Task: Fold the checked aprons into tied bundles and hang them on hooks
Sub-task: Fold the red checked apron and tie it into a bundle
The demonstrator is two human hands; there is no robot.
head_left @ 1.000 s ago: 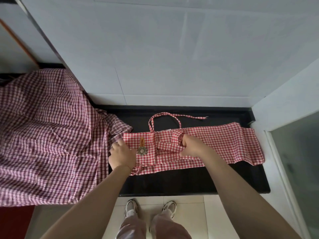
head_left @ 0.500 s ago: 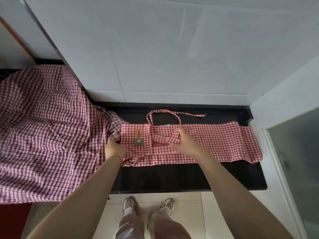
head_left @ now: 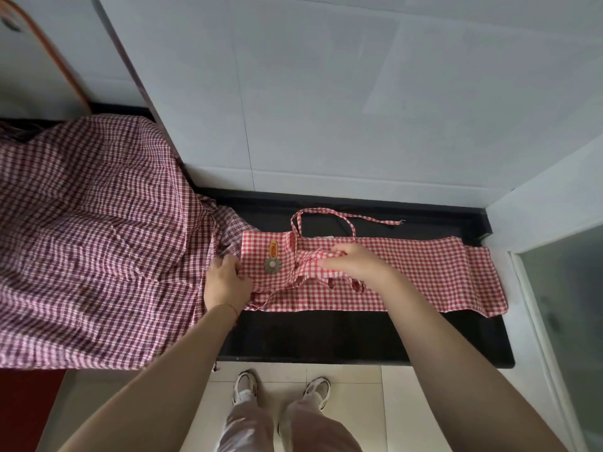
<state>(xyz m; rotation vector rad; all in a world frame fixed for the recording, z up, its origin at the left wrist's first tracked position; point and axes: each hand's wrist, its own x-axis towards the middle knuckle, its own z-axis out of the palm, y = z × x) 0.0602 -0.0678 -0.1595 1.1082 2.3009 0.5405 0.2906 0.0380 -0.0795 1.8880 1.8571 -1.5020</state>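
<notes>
A red checked apron [head_left: 408, 272] lies folded into a long strip across the black counter's [head_left: 326, 334] back half.

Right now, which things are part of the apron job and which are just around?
Job: red apron, its strap loop, left hand at its left edge, right hand pinching a fold, darker checked cloth.
Around: black counter, tiled wall, shoes.
</notes>
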